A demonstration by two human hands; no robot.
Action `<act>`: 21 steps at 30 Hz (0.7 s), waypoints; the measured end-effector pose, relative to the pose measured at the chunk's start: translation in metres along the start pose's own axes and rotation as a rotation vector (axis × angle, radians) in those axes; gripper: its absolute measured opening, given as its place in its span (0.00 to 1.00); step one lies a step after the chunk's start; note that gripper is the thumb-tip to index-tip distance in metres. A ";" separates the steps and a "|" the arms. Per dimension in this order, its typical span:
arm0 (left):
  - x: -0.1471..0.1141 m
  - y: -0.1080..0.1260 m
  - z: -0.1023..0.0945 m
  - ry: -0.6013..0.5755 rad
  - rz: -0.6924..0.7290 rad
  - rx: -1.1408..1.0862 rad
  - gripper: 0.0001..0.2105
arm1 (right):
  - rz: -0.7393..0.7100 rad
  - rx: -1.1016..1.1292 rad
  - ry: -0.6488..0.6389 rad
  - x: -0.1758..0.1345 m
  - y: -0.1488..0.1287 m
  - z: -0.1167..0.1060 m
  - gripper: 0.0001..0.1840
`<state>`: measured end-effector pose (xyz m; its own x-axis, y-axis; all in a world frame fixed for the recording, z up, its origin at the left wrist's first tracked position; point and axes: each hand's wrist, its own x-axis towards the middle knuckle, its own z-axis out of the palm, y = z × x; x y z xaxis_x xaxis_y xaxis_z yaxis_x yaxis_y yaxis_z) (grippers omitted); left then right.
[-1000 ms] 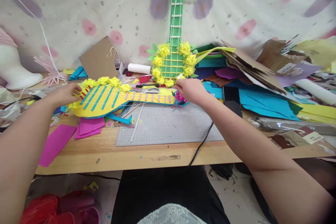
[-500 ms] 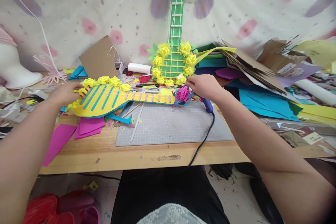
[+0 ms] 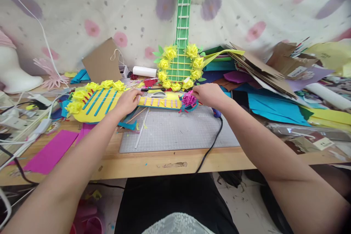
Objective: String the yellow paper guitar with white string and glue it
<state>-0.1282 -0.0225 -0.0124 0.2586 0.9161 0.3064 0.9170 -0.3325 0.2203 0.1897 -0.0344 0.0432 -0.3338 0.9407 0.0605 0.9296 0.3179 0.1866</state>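
Note:
A yellow paper guitar [image 3: 120, 99] with a blue edge lies sideways on the table. Yellow paper flowers [image 3: 78, 95] line its left end, blue strips [image 3: 100, 102] cross its body, and small lilac strips [image 3: 159, 102] cross its neck. My left hand [image 3: 129, 101] is closed over the place where body and neck meet; what its fingertips hold is too small to make out. At the head end, beside a magenta paper flower [image 3: 188, 98], my right hand [image 3: 210, 95] pinches a thin white string that is barely visible.
Behind stands a green paper guitar [image 3: 182, 33] ringed with yellow flowers. A grey cutting mat [image 3: 178, 128] lies in front, with a black cable [image 3: 211, 150] across it. Cardboard [image 3: 255, 65] and blue sheets [image 3: 274, 108] are piled at right; magenta paper [image 3: 52, 151] lies at left.
My left hand has moved right, from the flowered left end of the yellow guitar to where the neck begins. My right hand has stayed by the magenta flower.

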 end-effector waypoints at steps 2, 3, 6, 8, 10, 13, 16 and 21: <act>0.002 0.008 0.010 -0.013 -0.020 -0.055 0.16 | 0.003 -0.004 0.010 -0.002 0.004 0.002 0.18; 0.002 0.011 0.013 -0.022 -0.029 -0.069 0.16 | 0.000 -0.006 0.012 -0.004 0.005 0.004 0.18; 0.001 0.016 0.014 -0.056 -0.036 -0.062 0.15 | -0.021 -0.009 0.019 -0.006 0.006 0.008 0.18; -0.001 0.020 0.013 -0.068 -0.033 -0.045 0.15 | -0.034 -0.006 0.030 -0.006 0.005 0.010 0.17; -0.001 0.025 0.012 -0.063 -0.018 -0.033 0.15 | -0.034 -0.006 0.043 -0.005 0.004 0.012 0.17; 0.002 0.037 0.016 -0.050 0.027 -0.017 0.17 | -0.029 -0.003 0.049 -0.004 0.003 0.013 0.17; 0.010 0.055 0.024 -0.051 0.070 -0.021 0.19 | -0.029 -0.004 0.046 -0.005 0.002 0.011 0.17; 0.023 0.092 0.037 -0.099 0.040 -0.054 0.18 | -0.033 -0.019 0.031 -0.008 0.000 0.007 0.18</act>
<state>-0.0266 -0.0241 -0.0196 0.3255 0.9188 0.2232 0.8885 -0.3780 0.2602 0.1937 -0.0406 0.0364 -0.3692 0.9256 0.0840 0.9150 0.3462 0.2071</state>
